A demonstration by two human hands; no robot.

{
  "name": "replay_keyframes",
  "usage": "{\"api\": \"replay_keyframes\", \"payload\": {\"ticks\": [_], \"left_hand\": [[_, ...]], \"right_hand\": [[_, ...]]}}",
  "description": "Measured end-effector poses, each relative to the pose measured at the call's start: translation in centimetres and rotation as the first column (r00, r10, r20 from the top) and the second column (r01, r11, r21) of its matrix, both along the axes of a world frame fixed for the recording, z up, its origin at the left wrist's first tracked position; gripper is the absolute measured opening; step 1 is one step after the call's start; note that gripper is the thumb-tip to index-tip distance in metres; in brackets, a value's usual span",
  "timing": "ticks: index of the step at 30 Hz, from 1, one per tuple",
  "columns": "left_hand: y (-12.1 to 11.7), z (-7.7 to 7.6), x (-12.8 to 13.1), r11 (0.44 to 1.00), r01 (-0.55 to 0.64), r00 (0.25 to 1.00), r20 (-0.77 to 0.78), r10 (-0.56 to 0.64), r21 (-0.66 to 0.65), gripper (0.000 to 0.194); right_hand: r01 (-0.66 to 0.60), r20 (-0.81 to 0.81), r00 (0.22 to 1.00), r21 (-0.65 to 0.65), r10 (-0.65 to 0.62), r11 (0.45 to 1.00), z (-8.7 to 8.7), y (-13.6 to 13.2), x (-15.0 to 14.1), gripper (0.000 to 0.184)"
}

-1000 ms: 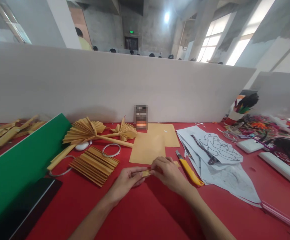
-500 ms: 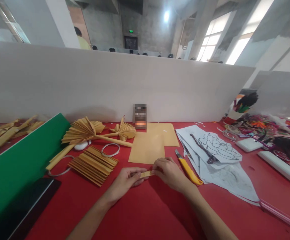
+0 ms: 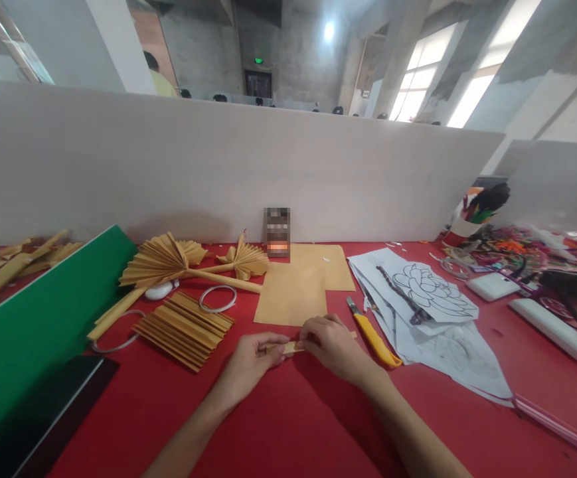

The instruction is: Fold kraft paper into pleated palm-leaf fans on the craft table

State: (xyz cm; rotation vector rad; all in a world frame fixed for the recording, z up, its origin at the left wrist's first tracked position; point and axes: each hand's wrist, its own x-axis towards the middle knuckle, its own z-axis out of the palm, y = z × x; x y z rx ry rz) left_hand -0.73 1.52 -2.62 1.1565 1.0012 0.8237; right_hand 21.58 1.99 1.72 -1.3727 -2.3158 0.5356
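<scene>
Between my two hands is a narrow folded strip of tan paper (image 3: 295, 347), lying roughly level just above the red tabletop (image 3: 288, 425). My left hand (image 3: 255, 358) pinches its left part between thumb and fingers. My right hand (image 3: 330, 342) is closed over the right part, and a short end of tan paper sticks out beyond it. The fingers hide much of the strip. Flat tan paper sheets (image 3: 291, 299) lie just beyond the hands. To the left rests a pleated tan paper piece (image 3: 183, 330); right of my right hand is a yellow utility knife (image 3: 375, 340).
Fan-shaped folded papers (image 3: 159, 262) on rolled stems lie at the back left, near a wire coil (image 3: 218, 299). A green board (image 3: 44, 332) slants at the left. Paper drawings (image 3: 417, 299) and a white power bank (image 3: 554, 328) are at the right. A white partition (image 3: 218, 166) stands behind.
My hands have shifted slightly along the paper strip; more of it shows at the left fingers and past my right hand. The view has moved a little.
</scene>
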Motion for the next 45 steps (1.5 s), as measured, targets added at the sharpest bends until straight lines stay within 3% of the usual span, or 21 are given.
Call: {"api": "replay_keyframes", "payload": {"ticks": [8, 20, 23, 27, 31, 34, 39, 42, 45], "left_hand": [[0.1, -0.2, 0.3, 0.998, -0.035, 0.998, 0.043, 0.037, -0.051, 0.063], [0.3, -0.7, -0.1, 0.998, -0.062, 0.998, -0.010, 0.061, -0.016, 0.058], [0.4, -0.6, -0.4, 0.998, -0.052, 0.995, -0.085, 0.056, 0.043, 0.055], [0.3, 0.3, -0.9, 0.976, 0.001, 0.931, -0.356, 0.079, 0.219, 0.043], [-0.3, 1.4, -0.8, 0.892, 0.112, 0.830, -0.535, 0.158, 0.438, 0.028], [-0.9, 2.1, -0.3, 0.834, 0.210, 0.778, -0.603, 0.174, 0.511, 0.022], [-1.4, 2.8, -0.1, 0.839, 0.334, 0.746, -0.664, 0.043, 0.429, 0.027], [-1.1, 3.0, -0.7, 0.889, 0.286, 0.780, -0.626, 0.000, 0.357, 0.030], [-0.7, 3.3, -1.5, 0.948, 0.217, 0.815, -0.578, -0.046, 0.231, 0.036]], "right_hand": [[0.019, 0.015, 1.000, -0.028, -0.019, 0.999, 0.1, 0.0, 0.1, 0.012], [0.072, 0.042, 0.997, -0.050, -0.070, 0.996, -0.9, 0.2, -0.1, 0.012], [0.062, 0.029, 0.998, -0.059, -0.060, 0.996, -0.8, 0.1, -0.1, 0.008], [0.031, 0.023, 0.999, -0.068, -0.029, 0.997, -0.6, 0.0, -0.2, 0.012], [0.022, 0.041, 0.999, -0.058, -0.019, 0.998, -0.6, -0.1, -0.2, 0.015], [-0.004, 0.064, 0.998, -0.045, 0.007, 0.999, -0.7, -0.4, -0.5, 0.015], [-0.114, 0.114, 0.987, -0.009, 0.114, 0.993, -0.7, -0.8, -1.2, 0.013], [-0.090, 0.115, 0.990, 0.032, 0.085, 0.995, -0.2, -0.7, -0.7, 0.013], [0.016, 0.040, 0.999, 0.018, -0.017, 1.000, 0.4, -0.2, 0.7, 0.017]]}}
